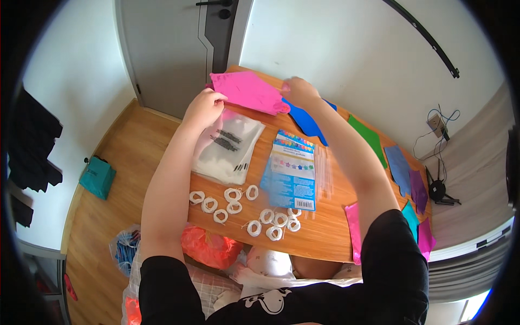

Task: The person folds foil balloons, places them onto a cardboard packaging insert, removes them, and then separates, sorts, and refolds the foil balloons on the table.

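Note:
My left hand (207, 106) pinches the lower left edge of a bright pink sheet with pointed corners (246, 91), held over the far end of the table. My right hand (301, 92) is beside the sheet's right end, slightly blurred, its fingers curled together. A pinkish bit shows at those fingertips, but I cannot make out what it is. Under my left forearm lies a stack of clear plastic bags (230, 149) with black print. Blue printed cards (292, 173) overlap at the table's middle. Several white string coils (253, 228) lie near the front edge.
Blue (309, 122), green (368, 140), purple (417, 190), teal (410, 219) and pink pieces (353, 233) line the wooden table's (336, 230) back and right side. A black device with cables (437, 189) stands beyond the right edge. An orange-red bag (210, 246) sits below the front edge.

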{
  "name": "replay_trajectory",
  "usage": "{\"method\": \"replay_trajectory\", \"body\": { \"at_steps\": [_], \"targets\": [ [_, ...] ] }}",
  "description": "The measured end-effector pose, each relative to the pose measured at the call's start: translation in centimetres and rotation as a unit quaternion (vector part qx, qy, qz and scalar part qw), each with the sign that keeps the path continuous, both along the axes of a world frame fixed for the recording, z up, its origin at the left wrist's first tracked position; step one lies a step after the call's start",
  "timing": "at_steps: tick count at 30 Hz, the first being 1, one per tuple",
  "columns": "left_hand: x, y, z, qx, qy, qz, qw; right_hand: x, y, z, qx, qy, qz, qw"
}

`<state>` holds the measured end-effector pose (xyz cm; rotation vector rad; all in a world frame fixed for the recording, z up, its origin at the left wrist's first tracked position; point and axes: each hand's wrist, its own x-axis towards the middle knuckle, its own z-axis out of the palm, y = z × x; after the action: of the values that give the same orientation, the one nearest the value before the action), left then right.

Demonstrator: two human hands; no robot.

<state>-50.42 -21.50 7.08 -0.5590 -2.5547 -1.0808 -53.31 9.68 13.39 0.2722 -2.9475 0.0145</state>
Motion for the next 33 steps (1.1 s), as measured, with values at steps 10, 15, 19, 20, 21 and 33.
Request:
{"method": "replay_trajectory", "body": {
  "at_steps": [10, 15, 19, 20, 21, 33],
  "targets": [
    [-1.6, -0.4, -0.6, -0.048, -0.062, -0.035, 0.996, 10.6, 4.9, -1.8, -0.043, -0.056, 0.002, 0.997],
    [-0.7, -2.2, 0.3, -0.028, -0.009, 0.003, 1.0, 9.3, 5.0, -4.0, -0.065, 0.006, -0.013, 0.998],
    [1.0, -0.9, 2.8, 0.045, 0.098, 0.03, 0.994, 8.5, 7.9, -4.9, -0.174, 0.027, -0.06, 0.983],
    [2.1, -0.7, 3.8, 0.078, 0.122, 0.043, 0.989, 8.7, 8.1, -4.7, -0.224, 0.018, -0.073, 0.972],
    [3.0, -0.2, 5.0, 0.071, 0.127, 0.042, 0.988, 8.9, 8.3, -4.5, -0.232, 0.022, -0.07, 0.97],
    [7.3, 20.2, 5.1, -0.226, 0.253, -0.128, 0.932, 9.4, 11.5, -3.6, -0.607, -0.122, -0.099, 0.779]
  ]
}}
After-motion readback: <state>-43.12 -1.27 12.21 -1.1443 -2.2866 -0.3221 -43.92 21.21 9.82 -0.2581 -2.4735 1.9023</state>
